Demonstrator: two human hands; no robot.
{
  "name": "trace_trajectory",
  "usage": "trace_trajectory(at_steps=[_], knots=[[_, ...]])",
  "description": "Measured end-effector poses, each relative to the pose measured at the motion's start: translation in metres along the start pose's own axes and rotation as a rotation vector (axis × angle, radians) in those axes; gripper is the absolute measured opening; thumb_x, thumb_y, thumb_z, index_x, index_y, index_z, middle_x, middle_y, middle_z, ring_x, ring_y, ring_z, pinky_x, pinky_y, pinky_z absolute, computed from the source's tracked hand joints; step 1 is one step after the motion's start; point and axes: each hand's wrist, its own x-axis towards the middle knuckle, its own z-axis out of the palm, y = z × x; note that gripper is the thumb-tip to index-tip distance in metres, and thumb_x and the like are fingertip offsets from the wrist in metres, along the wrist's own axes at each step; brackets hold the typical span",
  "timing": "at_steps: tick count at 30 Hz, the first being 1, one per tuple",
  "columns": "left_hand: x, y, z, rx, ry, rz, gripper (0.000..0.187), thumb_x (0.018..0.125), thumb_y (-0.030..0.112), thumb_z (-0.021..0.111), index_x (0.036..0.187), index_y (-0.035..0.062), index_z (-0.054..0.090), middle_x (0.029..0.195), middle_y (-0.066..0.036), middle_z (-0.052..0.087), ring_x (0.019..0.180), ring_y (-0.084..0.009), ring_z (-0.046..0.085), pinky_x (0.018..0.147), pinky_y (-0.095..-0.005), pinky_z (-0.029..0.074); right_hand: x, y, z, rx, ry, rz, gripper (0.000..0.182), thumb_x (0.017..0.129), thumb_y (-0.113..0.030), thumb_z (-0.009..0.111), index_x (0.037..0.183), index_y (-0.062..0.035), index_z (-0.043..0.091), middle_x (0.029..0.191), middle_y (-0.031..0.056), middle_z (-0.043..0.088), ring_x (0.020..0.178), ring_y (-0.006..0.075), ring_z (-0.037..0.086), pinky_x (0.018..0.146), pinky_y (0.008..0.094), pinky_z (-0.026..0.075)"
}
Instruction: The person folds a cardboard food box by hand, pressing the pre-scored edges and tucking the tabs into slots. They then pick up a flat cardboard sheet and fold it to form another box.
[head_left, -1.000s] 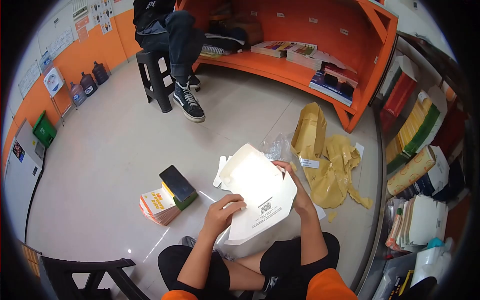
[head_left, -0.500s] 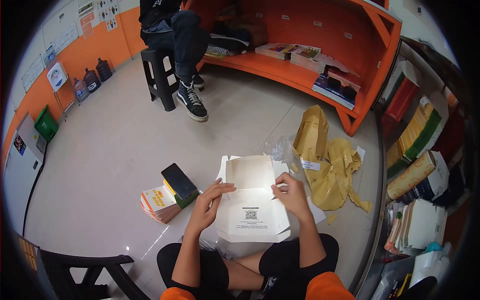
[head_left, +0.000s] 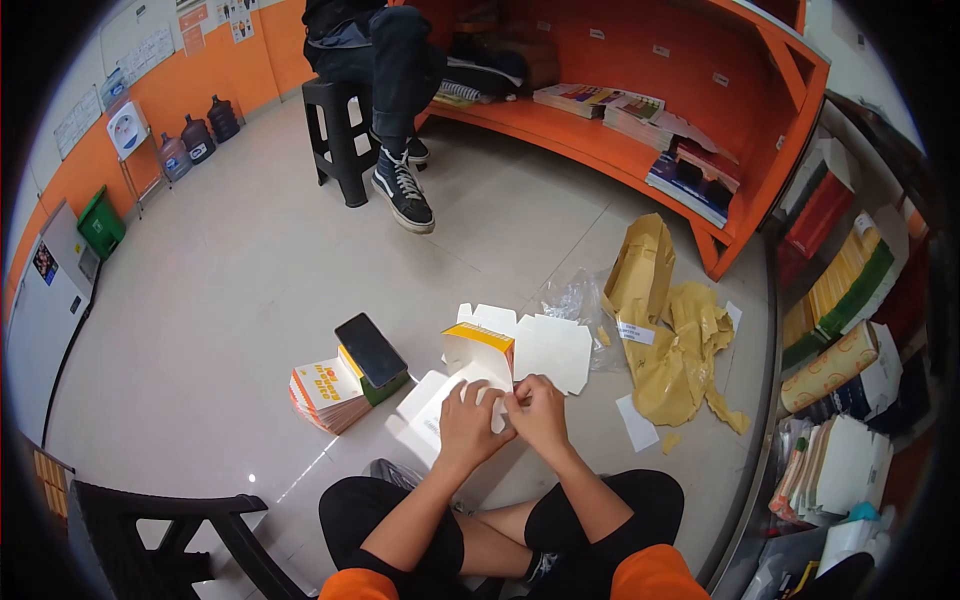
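A partly folded cardboard box (head_left: 478, 352), white inside and yellow-orange outside, is in front of my crossed legs, one wall standing up. My left hand (head_left: 470, 425) is closed on its near side, with the fingers bent over the white card. My right hand (head_left: 538, 412) pinches the box's right corner, close beside the left fingertips. Part of the box's white base is hidden under my hands. Just behind it, a flat white cardboard blank (head_left: 553, 352) lies on the floor.
A phone (head_left: 370, 350) rests on a stack of printed cards (head_left: 328, 394) to the left. Torn brown paper (head_left: 683, 350) and clear plastic (head_left: 575, 305) lie right. A person's shoe (head_left: 403, 195) is near a black stool (head_left: 340, 140). Orange shelving (head_left: 560, 125) stands behind.
The box has turned and tilted, and one wall now stands up showing its yellow outside. Both hands have come together at its corner. The view has shifted slightly.
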Motion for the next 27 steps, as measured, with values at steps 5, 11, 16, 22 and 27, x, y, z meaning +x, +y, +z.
trace_trajectory(at_steps=[5, 11, 16, 22, 27], knots=[[0.000, 0.000, 0.010, -0.105, 0.038, -0.057, 0.016, 0.074, 0.012, 0.068, 0.088, 0.0055, 0.063, 0.094, -0.010, 0.063, 0.080, -0.0273, 0.063, 0.067, -0.0377, 0.051, 0.003, -0.006, -0.006, -0.086, -0.040, 0.005, 0.014, 0.076, -0.008, 0.063, 0.073, 0.0014, 0.053, 0.073, 0.0177, 0.059, 0.065, 0.0344, 0.060, 0.063, 0.0413, 0.048], [0.005, 0.001, 0.006, -0.353, 0.055, -0.253, 0.011, 0.080, 0.013, 0.068, 0.083, 0.0024, 0.066, 0.086, -0.011, 0.067, 0.066, -0.0201, 0.066, 0.061, -0.0323, 0.052, 0.010, -0.007, -0.019, -0.150, 0.014, -0.014, 0.011, 0.079, -0.006, 0.061, 0.078, 0.0028, 0.054, 0.074, 0.0192, 0.062, 0.072, 0.0359, 0.063, 0.066, 0.0418, 0.050], [0.010, -0.016, 0.002, -1.034, -0.177, -0.506, 0.020, 0.085, 0.013, 0.068, 0.095, -0.0052, 0.068, 0.092, -0.012, 0.069, 0.075, -0.0123, 0.065, 0.069, -0.0242, 0.054, 0.016, -0.006, -0.028, -0.074, -0.137, 0.051, 0.012, 0.083, -0.007, 0.062, 0.083, 0.0046, 0.060, 0.077, 0.0204, 0.065, 0.072, 0.0342, 0.065, 0.065, 0.0392, 0.052], [0.012, -0.015, 0.005, -1.266, -0.142, -0.498, 0.019, 0.085, 0.004, 0.068, 0.099, -0.0071, 0.067, 0.092, -0.013, 0.069, 0.080, -0.0129, 0.065, 0.074, -0.0208, 0.053, 0.015, -0.001, -0.027, -0.074, -0.188, -0.026, 0.013, 0.085, -0.009, 0.062, 0.085, 0.0048, 0.062, 0.084, 0.0165, 0.065, 0.076, 0.0285, 0.066, 0.067, 0.0356, 0.053], [0.013, -0.015, 0.001, -1.241, -0.109, -0.501, 0.019, 0.084, 0.004, 0.069, 0.100, -0.0056, 0.068, 0.092, -0.012, 0.069, 0.080, -0.0121, 0.065, 0.074, -0.0215, 0.052, 0.015, -0.005, -0.024, -0.003, -0.185, -0.089, 0.011, 0.085, -0.007, 0.062, 0.085, 0.0042, 0.061, 0.091, 0.0147, 0.060, 0.078, 0.0271, 0.065, 0.069, 0.0351, 0.052]])
